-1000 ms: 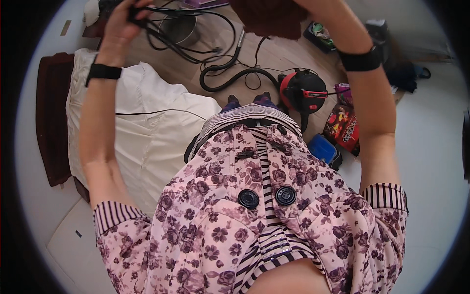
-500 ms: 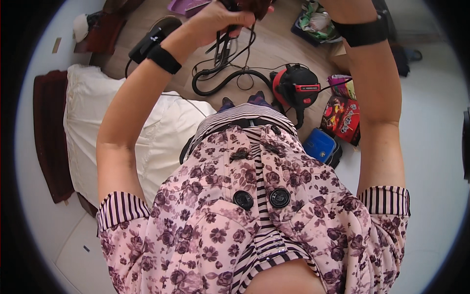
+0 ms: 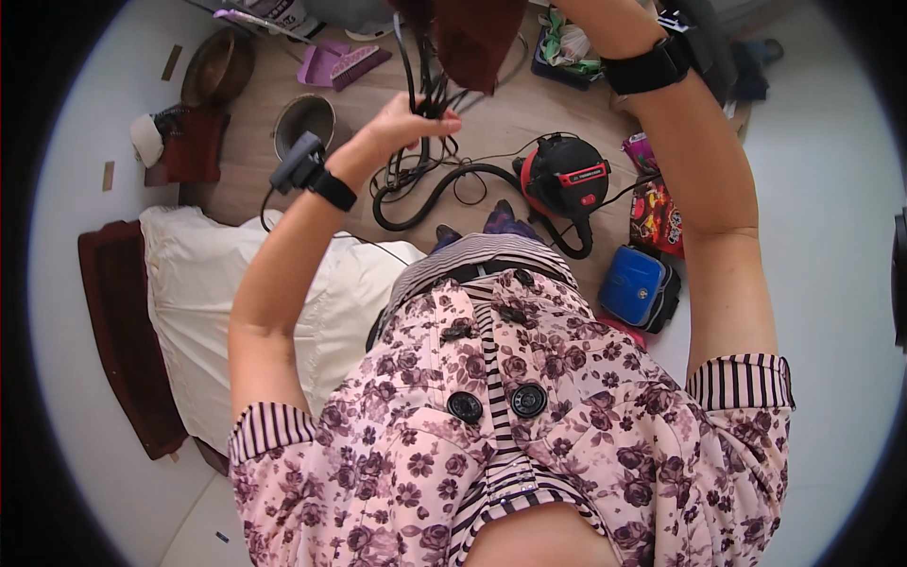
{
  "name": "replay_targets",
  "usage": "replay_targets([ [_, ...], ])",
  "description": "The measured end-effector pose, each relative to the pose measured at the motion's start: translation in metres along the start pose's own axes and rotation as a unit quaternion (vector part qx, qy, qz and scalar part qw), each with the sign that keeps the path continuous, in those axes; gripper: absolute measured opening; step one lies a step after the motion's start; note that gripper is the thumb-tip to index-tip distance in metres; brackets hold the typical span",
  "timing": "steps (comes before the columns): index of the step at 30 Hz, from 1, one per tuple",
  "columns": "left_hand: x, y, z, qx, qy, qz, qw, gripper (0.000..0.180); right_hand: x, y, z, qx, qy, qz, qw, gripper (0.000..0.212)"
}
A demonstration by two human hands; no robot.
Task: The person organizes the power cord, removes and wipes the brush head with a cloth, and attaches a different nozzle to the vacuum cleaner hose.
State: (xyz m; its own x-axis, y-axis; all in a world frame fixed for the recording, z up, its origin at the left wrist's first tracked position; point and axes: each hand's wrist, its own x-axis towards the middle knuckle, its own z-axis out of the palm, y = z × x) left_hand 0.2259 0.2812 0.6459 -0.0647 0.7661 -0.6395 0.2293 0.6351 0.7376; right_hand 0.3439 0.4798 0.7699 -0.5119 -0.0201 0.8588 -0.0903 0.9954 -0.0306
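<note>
My left hand (image 3: 411, 125) is raised in front of me, its fingers round a bundle of black cables (image 3: 427, 90). The cables hang in loops toward the floor. Just above and right of that hand is a dark reddish-brown object (image 3: 477, 42), cut off by the top edge; its kind cannot be made out. My right forearm (image 3: 694, 151) reaches up past the same edge, so the right hand is out of sight. A black and red vacuum cleaner (image 3: 567, 175) stands on the floor beyond my feet, with its black hose (image 3: 453, 177) curving left.
A white-covered bed (image 3: 208, 283) lies at left. Farther off are a metal bucket (image 3: 305, 125), a brown basin (image 3: 219, 68), and a purple dustpan (image 3: 324, 64) with a brush. A blue case (image 3: 633, 285), a red package (image 3: 657, 217) and a crate (image 3: 565, 59) line the right side.
My left hand has come down and slightly left, away from the reddish-brown object, with the cables still in it. The view has shifted, and more of the far floor shows. My right hand has left the view.
</note>
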Motion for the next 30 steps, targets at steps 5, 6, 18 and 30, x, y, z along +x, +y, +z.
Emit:
replay_targets([
  [5, -0.021, -0.011, -0.013, -0.013, 0.028, 0.041, 0.999, 0.030, 0.004, 0.010, -0.019, 0.214, -0.003, 0.331, 0.919, 0.029],
  [6, -0.025, -0.005, -0.019, -0.025, 0.041, 0.042, 0.998, 0.031, 0.010, 0.000, -0.036, 0.434, 0.013, 0.581, 0.688, 0.030],
  [18, -0.076, 0.069, -0.089, -0.342, 0.054, 0.208, 0.915, 0.046, -0.195, -0.013, -0.060, 0.546, -0.049, 0.640, 0.538, 0.031],
  [30, -0.149, 0.226, -0.146, -0.403, -0.008, 0.260, 0.877, 0.046, -0.170, -0.116, 0.062, 0.403, -0.389, 0.392, 0.729, 0.047],
])
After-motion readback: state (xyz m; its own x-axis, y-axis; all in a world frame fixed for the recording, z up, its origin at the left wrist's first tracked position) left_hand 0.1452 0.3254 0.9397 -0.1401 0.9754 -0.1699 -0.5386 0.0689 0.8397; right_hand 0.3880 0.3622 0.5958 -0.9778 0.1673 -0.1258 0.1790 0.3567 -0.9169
